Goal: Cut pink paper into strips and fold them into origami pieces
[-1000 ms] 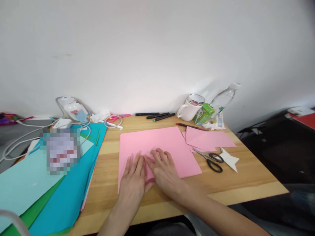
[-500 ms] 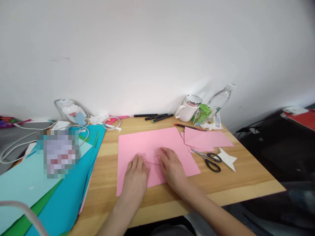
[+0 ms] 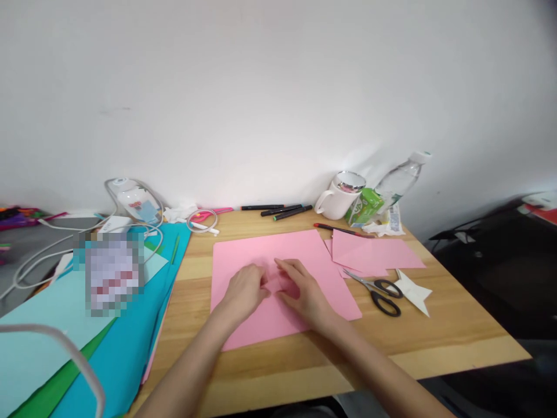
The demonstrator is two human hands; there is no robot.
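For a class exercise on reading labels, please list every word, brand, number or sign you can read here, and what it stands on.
No text can be read clearly.
White bottle: red lettering, too blurred.
Carton: white marking, too blurred.
Packet: print too small.
Clear bottle: label too small.
Pixelated item: masked, unreadable.

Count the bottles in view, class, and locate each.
2: a white bottle at the left near the wall, and a clear bottle at the right, partly behind the green carton.

A craft desk [image 3: 444,331], judging by scissors [image 3: 371,284], markers [image 3: 293,213] and pink paper [image 3: 243,249].
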